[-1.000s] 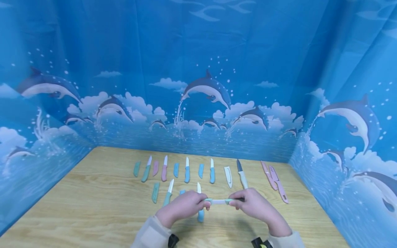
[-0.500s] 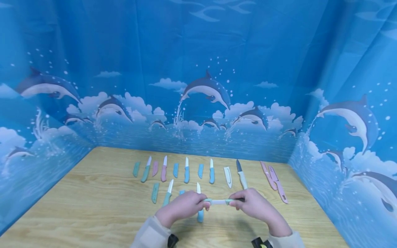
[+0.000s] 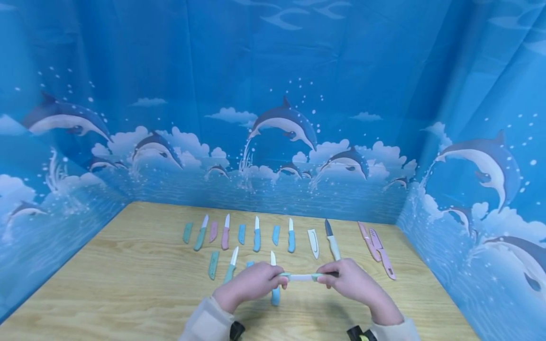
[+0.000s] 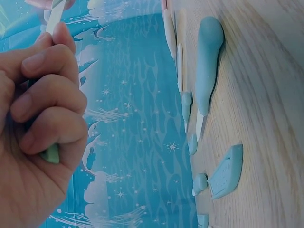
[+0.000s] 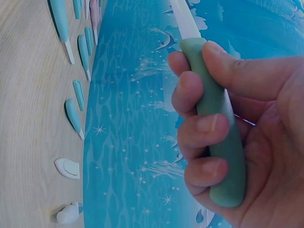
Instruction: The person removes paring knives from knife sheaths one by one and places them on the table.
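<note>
Both hands are raised over the near middle of the table. My right hand (image 3: 351, 285) grips the green handle (image 5: 216, 109) of a small knife, its fingers curled round it. The knife's white blade (image 3: 302, 278) spans the gap between the hands and points left. Curled fingers of my left hand (image 3: 249, 285) hold a light green blade sheath (image 4: 51, 154) at the tip side of the blade; they hide most of it. Below the left hand lies a blue-handled knife (image 3: 276, 296), partly covered by it. A green-handled knife (image 3: 230, 272) lies close by, left of that hand.
Along the back of the wooden table (image 3: 141, 265) lie several knives beside their sheaths, among them a pink knife (image 3: 225, 237), a white sheath (image 3: 313, 242) and a dark-bladed knife (image 3: 333, 245). A pink knife and sheath (image 3: 384, 258) lie at right. A dolphin-print curtain (image 3: 273, 94) encloses the table.
The hands have drawn very slightly apart, so a little more white blade shows between them. The things on the table have stayed put.
</note>
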Demonstrator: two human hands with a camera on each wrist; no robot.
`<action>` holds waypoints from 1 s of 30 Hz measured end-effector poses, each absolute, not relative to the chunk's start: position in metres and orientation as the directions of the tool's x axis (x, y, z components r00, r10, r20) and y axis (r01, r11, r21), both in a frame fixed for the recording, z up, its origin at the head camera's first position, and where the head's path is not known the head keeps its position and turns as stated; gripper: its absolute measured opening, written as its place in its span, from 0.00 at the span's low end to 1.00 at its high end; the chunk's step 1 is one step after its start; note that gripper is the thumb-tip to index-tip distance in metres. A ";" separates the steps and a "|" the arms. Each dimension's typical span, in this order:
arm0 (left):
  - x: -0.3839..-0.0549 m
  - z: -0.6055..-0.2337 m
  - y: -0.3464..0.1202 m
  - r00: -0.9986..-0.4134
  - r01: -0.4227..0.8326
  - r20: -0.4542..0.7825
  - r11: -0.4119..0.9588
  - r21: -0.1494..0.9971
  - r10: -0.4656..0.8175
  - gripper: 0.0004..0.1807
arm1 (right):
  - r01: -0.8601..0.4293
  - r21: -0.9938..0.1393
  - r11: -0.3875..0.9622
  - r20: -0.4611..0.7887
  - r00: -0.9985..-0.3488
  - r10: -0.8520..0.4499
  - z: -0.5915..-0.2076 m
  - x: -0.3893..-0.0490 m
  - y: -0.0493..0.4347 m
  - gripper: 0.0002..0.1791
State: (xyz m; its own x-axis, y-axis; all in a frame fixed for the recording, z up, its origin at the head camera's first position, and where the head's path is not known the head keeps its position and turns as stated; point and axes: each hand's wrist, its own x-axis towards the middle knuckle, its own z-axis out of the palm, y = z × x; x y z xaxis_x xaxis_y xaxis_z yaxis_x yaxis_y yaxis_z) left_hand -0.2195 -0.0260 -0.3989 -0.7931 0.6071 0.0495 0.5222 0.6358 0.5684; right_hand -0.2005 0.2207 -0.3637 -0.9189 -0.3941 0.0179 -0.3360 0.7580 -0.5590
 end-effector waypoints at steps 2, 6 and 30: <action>-0.220 -0.399 -0.026 -0.794 0.519 0.047 0.637 0.570 0.605 0.12 | -0.335 -0.561 0.757 0.016 -0.919 -0.395 -0.363 -0.201 0.221 0.10; -0.220 -0.399 -0.026 -0.800 0.506 0.034 0.643 0.575 0.599 0.12 | -0.339 -0.565 0.752 0.015 -0.916 -0.402 -0.363 -0.202 0.221 0.10; -0.228 -0.407 -0.038 -0.826 0.468 0.072 0.608 0.642 0.560 0.17 | -0.225 -0.624 0.748 0.051 -0.967 -0.248 -0.365 -0.203 0.239 0.07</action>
